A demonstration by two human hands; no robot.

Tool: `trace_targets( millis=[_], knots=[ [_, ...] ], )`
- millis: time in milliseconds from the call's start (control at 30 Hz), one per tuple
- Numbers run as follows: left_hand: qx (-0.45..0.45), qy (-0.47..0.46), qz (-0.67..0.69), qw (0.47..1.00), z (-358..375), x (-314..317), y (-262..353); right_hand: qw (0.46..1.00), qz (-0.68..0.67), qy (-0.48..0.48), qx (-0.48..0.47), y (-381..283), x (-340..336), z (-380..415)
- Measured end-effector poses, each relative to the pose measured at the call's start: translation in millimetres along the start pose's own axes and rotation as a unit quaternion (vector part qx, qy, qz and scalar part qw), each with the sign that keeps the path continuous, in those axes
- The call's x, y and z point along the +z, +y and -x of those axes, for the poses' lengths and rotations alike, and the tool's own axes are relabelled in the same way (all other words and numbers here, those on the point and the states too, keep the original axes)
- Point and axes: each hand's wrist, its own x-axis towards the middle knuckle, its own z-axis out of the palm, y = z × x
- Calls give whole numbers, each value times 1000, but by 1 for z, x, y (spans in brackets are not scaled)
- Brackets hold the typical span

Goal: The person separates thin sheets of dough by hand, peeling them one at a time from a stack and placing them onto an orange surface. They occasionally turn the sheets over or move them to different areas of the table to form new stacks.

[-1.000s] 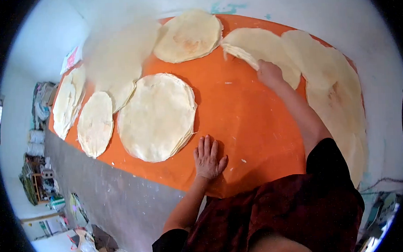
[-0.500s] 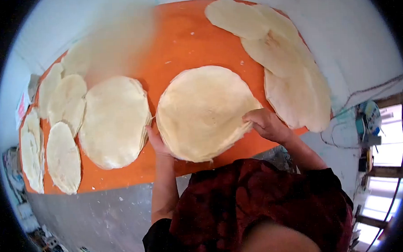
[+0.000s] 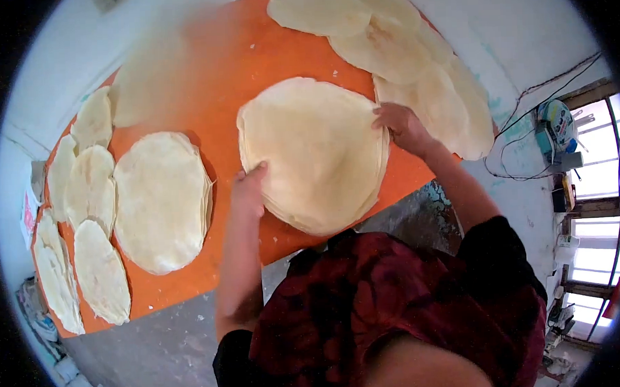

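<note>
A thick stack of round, thin, pale dough sheets (image 3: 312, 156) is in front of my body, over the orange table surface (image 3: 234, 80). My left hand (image 3: 250, 189) grips the stack's lower left edge, thumb on top and the other fingers hidden. At the upper right edge, my right hand (image 3: 402, 127) pinches the stack, its fingers closed on the rim. Just left of my left hand lies another stack of round sheets (image 3: 161, 202) with layered edges.
Overlapping sheets (image 3: 429, 94) lie at the table's right end. Smaller piles (image 3: 101, 269) line the left end. A pale blur hides part of the upper left. Cables and a blue-green container (image 3: 557, 123) are by the right wall.
My right hand has moved up along the stack's edge, and my left hand's thumb now lies on top of the rim. The camera view has tilted, shifting the table.
</note>
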Motion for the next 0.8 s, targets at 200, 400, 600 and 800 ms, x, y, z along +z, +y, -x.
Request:
trace_targets(
  millis=[200, 400, 600, 800],
  knots=[
    [190, -27, 13, 981, 121, -7, -1, 993, 72, 16, -88, 8, 6, -96],
    [47, -195, 403, 893, 95, -76, -65, 992, 102, -72, 31, -56, 41, -160],
    [130, -17, 297, 946, 88, -73, -53, 909, -310, -277, 34, -211, 85, -114],
    [145, -64, 299, 941, 82, -76, -50, 919, -296, -258, 46, -239, 100, -96]
  ],
)
